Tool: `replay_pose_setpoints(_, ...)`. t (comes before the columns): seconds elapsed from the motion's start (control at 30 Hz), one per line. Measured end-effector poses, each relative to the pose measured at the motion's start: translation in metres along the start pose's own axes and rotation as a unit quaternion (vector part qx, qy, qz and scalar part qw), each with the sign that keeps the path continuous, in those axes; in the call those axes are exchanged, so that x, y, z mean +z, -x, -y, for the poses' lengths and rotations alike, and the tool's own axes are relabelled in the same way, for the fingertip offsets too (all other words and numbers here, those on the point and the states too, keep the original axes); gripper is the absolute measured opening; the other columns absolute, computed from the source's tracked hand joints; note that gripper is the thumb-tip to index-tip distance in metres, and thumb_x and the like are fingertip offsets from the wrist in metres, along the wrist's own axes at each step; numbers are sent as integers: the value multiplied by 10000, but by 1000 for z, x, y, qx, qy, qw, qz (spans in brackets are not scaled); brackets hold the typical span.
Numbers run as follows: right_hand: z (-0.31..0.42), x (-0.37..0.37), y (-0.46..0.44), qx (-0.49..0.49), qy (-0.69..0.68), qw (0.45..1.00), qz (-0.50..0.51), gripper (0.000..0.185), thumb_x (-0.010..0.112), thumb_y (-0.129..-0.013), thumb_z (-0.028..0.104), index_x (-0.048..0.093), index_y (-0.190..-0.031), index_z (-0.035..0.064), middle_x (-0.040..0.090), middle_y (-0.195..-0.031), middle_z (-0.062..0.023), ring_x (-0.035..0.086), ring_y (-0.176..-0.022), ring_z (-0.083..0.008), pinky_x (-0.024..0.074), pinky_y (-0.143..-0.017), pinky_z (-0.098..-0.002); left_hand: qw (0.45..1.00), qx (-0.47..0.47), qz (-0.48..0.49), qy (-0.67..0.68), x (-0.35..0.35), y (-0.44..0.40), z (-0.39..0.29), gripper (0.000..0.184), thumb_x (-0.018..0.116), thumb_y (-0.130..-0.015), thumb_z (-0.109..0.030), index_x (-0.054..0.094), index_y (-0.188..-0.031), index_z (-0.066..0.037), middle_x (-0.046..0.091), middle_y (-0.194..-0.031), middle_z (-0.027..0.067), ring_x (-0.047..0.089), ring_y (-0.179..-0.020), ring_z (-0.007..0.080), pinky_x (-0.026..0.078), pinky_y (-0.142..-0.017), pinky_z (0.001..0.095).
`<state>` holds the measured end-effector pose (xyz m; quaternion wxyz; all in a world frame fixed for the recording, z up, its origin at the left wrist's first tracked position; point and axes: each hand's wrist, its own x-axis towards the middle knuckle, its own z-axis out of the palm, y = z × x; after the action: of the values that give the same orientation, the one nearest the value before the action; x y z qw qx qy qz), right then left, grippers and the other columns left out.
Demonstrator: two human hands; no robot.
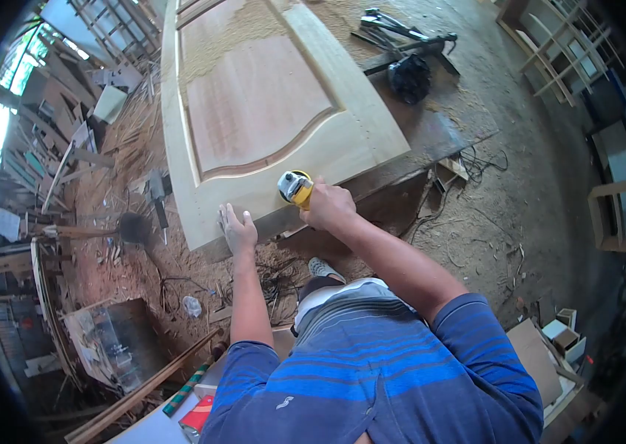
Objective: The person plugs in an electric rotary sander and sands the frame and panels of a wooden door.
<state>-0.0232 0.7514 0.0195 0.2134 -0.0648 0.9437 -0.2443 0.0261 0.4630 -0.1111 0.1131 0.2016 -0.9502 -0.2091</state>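
Note:
A yellow angle grinder (297, 189) with a silver head is gripped in my right hand (329, 205), its head over the near rail of a wooden panel door (372, 137). My left hand (238, 229) lies on the near edge of the door, left of the grinder, fingers stretched out and nothing held. The door has a recessed panel with a curved lower border, and sawdust (243, 37) covers the panel's far part. Whether the grinder's disc touches the wood cannot be made out.
Beyond the door's right side, a black clamp-like metal tool (394, 33) and a dark round object (409, 79) rest on the worktable (450, 137). Cables (485, 164) trail on the floor at right. Wood scraps (69, 111) crowd the left, near a metal box (117, 344).

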Motion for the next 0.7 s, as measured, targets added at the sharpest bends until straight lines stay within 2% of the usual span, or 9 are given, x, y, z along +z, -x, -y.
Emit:
replay_pose_setpoints(0.13, -53, -34, 11, 48, -12, 998, -24, 635, 804, -855, 416, 567, -1248, -24, 770, -1099, -224, 762, -1055, -387, 607, -945, -471, 999, -21, 20, -43, 13, 0, -23, 789, 615, -1021, -381, 364, -1606, 86, 301, -1699, 313, 223, -1617, 416, 127, -1341, 476)
replay_pose_setpoints(0.47, -157, -96, 1, 134, 2, 986, -104, 707, 811, -853, 457, 548, -1287, -36, 753, -1200, -223, 746, -1156, -358, 588, -1010, -441, 992, -58, 77, -87, 15, 10, -39, 892, 512, -1059, -523, 207, -1679, 42, 162, -1758, 279, 122, -1653, 369, 73, -1344, 467)
replay_pose_setpoints(0.6, -172, -119, 8, 166, -9, 981, -100, 706, 805, -853, 449, 544, -1297, -33, 746, -1233, -219, 743, -1167, -353, 587, -1016, -435, 989, -66, 84, -101, 15, 24, -46, 902, 506, -1062, -541, 189, -1688, 26, 139, -1767, 267, 96, -1657, 368, 63, -1344, 473)
replay_pose_setpoints(0.7, -171, -111, 8, 145, -1, 984, -106, 690, 805, -852, 438, 544, -1288, -28, 745, -1227, -220, 744, -1163, -351, 589, -1009, -433, 988, -71, 85, -104, 18, 30, -49, 901, 509, -1061, -541, 191, -1689, 22, 137, -1769, 263, 92, -1658, 369, 63, -1344, 474)
